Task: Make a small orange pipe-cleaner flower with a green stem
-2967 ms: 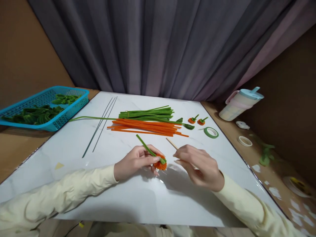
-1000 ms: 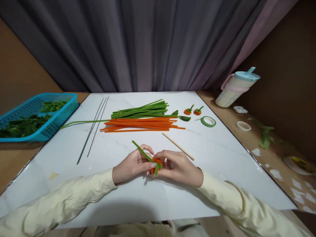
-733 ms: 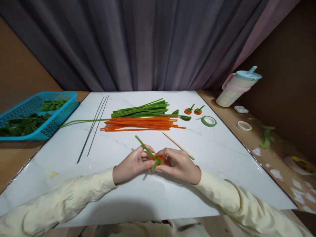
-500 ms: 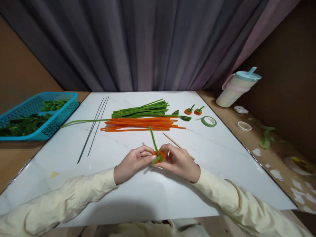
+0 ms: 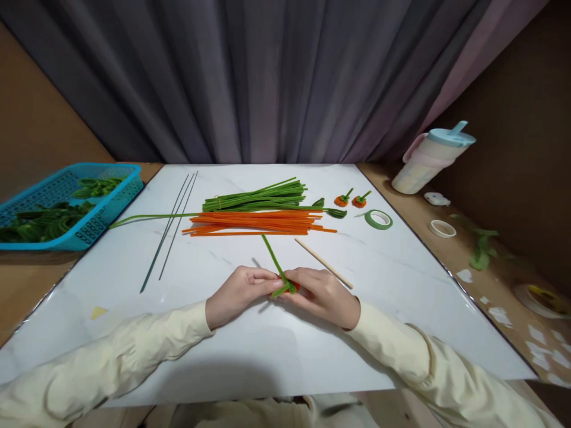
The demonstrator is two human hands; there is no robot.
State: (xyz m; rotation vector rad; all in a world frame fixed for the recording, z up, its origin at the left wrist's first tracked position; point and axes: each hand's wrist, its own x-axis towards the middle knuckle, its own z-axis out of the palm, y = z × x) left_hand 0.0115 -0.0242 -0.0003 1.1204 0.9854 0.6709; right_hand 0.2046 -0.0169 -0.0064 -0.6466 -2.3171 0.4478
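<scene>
Between my two hands, low over the white table, is a small orange pipe-cleaner persimmon (image 5: 293,288) with a green top and a long green stem slanting up to the left. My left hand (image 5: 245,292) pinches its left side, thumb and fingertips on the green part. From the right, my right hand (image 5: 322,295) wraps its fingers round the orange body and hides much of it. A thin wooden stick (image 5: 324,263) lies just beyond my right hand. Farther back are a bundle of orange pipe cleaners (image 5: 254,223) and a bundle of green ones (image 5: 256,197).
Two finished persimmons (image 5: 360,201) sit by a roll of green tape (image 5: 370,219) at the back right. Thin wires (image 5: 154,255) lie at left, near a blue basket (image 5: 74,242) of green leaves. A tumbler (image 5: 423,163) and paper scraps (image 5: 499,316) are on the right.
My right fingers have closed farther over the orange persimmon, covering more of it. Its green stem has tipped to the left.
</scene>
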